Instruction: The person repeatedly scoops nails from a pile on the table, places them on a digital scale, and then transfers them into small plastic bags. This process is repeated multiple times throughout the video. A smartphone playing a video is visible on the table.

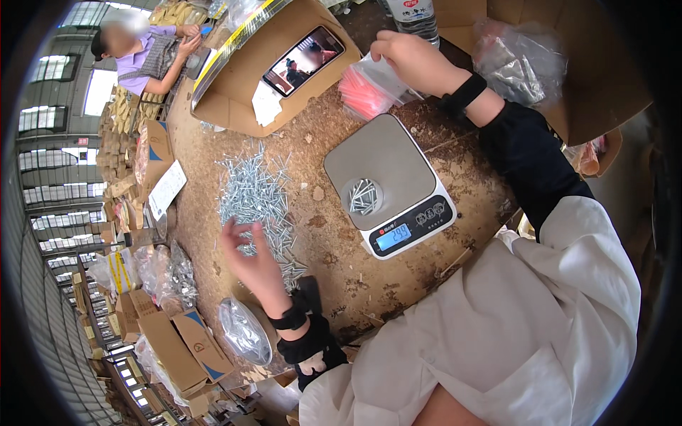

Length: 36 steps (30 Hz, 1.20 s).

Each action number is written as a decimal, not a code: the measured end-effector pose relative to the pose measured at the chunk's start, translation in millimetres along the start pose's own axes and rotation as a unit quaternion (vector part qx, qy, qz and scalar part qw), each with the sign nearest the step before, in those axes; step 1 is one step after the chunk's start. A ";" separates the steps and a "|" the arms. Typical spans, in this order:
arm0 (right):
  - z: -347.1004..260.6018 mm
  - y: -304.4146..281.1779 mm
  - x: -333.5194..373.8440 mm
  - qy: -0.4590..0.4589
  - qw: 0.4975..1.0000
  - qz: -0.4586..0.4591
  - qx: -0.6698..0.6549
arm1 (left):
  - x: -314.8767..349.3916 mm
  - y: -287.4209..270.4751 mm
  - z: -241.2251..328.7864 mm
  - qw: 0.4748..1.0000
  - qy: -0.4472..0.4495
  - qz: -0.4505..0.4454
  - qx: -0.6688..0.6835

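A loose heap of silvery screws (257,192) is spread over the worn brown tabletop. Above the heap's near end is my left hand (252,259), its fingers apart and nothing visible in them. To the right stands a white digital scale (408,160) with a grey plate and a lit blue display. On its plate sits a small round clear cup (375,186), with several screws (363,197) inside. Beyond the scale, my right hand (415,62) pinches the edge of a clear plastic bag (380,77). Pink pieces (362,96) show beside and through the plastic.
A phone (303,60) playing video leans inside an open cardboard box (231,99). Behind my right hand stands a water bottle (413,18). Crumpled clear bags (517,64) lie at right, another bag (244,330) near my left wrist. A co-worker (142,57) sits far left, past cartons (185,348).
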State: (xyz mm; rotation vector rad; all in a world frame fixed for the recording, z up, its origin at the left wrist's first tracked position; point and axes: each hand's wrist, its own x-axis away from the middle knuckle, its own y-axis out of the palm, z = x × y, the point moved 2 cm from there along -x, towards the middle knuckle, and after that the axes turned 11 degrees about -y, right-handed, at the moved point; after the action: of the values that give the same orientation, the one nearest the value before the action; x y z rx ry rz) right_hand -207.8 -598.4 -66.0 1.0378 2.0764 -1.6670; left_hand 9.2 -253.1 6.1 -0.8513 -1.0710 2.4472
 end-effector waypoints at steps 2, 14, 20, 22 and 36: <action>-7.8 -8.9 -7.2 -0.031 0.999 0.045 0.006 | 1.1 -11.7 -20.3 0.993 0.005 0.096 -0.073; -32.0 -26.0 -16.9 -0.075 0.985 0.142 -0.056 | 33.5 -2.8 -22.2 0.993 0.071 0.086 -0.021; -66.6 -53.4 -22.6 -0.038 0.968 0.203 -0.146 | 45.1 -5.8 -1.7 0.994 0.084 0.039 0.054; -99.1 -67.7 -23.0 -0.046 0.958 0.209 -0.189 | 52.0 -3.8 7.6 0.984 0.102 -0.046 0.139; -245.4 -47.6 35.4 -0.300 0.845 0.040 -0.441 | 126.2 23.3 26.4 0.778 -0.022 -0.337 0.531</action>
State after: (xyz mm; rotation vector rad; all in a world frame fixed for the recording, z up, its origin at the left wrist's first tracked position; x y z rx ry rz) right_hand -213.0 -360.6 18.8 0.2324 1.9332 -0.6553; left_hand -105.7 -217.9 -46.2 0.0052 0.1392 1.9213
